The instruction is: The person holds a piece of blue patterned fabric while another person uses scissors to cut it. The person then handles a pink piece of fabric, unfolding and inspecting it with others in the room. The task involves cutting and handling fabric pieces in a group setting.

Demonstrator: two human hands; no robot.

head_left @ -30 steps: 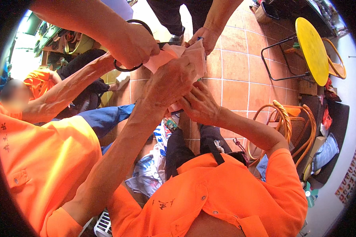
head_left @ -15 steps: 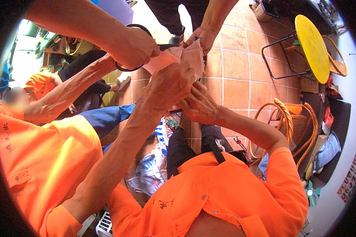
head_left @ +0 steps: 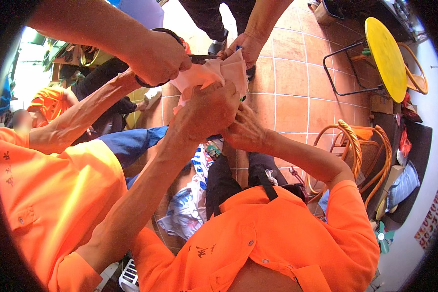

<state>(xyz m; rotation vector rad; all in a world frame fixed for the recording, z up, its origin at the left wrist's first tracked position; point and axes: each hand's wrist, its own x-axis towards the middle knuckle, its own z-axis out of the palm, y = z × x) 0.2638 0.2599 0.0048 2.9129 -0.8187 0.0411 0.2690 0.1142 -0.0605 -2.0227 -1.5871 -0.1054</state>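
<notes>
Around the pink cloth (head_left: 214,73), co-workers' hands (head_left: 248,46) crowd close.

- The scene is bright, with daylight that looks to come from the upper left, where the background is washed out to white.
- The tiled floor (head_left: 297,92) is evenly lit, and the shadows on it are soft.
- The fisheye lens bends straight edges near the rim, and a black border surrounds the round picture.
- The middle is sharp; the edges are a little soft.
</notes>
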